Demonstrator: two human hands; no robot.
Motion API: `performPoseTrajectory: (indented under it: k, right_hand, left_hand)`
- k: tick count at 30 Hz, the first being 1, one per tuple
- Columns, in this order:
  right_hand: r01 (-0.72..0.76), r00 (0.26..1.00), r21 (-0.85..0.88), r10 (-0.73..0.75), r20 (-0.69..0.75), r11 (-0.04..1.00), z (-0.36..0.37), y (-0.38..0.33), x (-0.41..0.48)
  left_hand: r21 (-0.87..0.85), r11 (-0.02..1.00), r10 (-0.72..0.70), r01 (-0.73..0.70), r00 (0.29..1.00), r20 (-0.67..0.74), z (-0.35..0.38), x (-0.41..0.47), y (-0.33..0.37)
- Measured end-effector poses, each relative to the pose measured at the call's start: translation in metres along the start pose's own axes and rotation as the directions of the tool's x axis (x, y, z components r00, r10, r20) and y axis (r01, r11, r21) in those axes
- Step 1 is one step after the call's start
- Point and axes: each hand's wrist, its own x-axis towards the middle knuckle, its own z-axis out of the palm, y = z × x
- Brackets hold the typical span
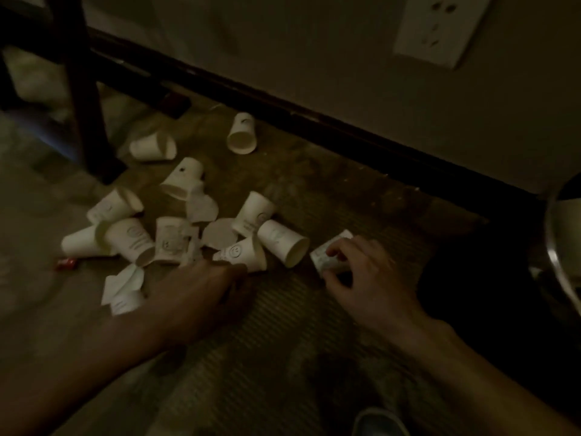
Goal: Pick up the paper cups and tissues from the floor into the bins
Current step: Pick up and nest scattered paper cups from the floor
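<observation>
Several white paper cups lie scattered on the dim carpet, among them one near the wall [241, 133] and one on its side [284, 245]. Flattened cup pieces and tissue scraps [121, 283] lie among them. My right hand [361, 275] pinches a crushed paper cup [327, 256] between thumb and fingers, low over the carpet. My left hand [201, 287] reaches palm down to a cup with a face print [240, 253]; its fingertips are at that cup's rim, and whether they grip it is hidden.
A dark chair leg [88, 114] stands at the upper left. A dark skirting board [314, 121] runs diagonally along the wall, with a socket plate [440, 29] above it. A round metal bin rim [562, 253] shows at the right edge. A small red item [66, 264] lies at the left.
</observation>
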Motion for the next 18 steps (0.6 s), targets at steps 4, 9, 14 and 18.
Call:
performPoseTrajectory:
  k: [4, 9, 14, 18]
  right_hand:
    - [-0.044, 0.995, -0.060, 0.049, 0.083, 0.997, 0.032, 0.017, 0.028]
    - [-0.048, 0.987, -0.165, 0.072, 0.142, 0.985, 0.063, 0.005, 0.076]
    - [-0.093, 0.945, -0.211, 0.153, 0.289, 0.973, 0.084, 0.002, 0.105]
    - [-0.044, 0.956, -0.091, 0.069, 0.287, 0.995, 0.093, -0.001, 0.107]
  left_hand:
    - [-0.044, 0.994, -0.103, 0.102, 0.994, -0.019, 0.053, 0.021, -0.017]
    - [-0.026, 0.969, -0.246, 0.246, 0.953, -0.176, 0.070, 0.049, -0.040]
    - [-0.066, 0.954, -0.299, 0.292, 0.911, -0.285, 0.082, 0.068, -0.051]
    - [-0.052, 0.950, -0.308, 0.307, 0.899, -0.312, 0.093, 0.075, -0.052]
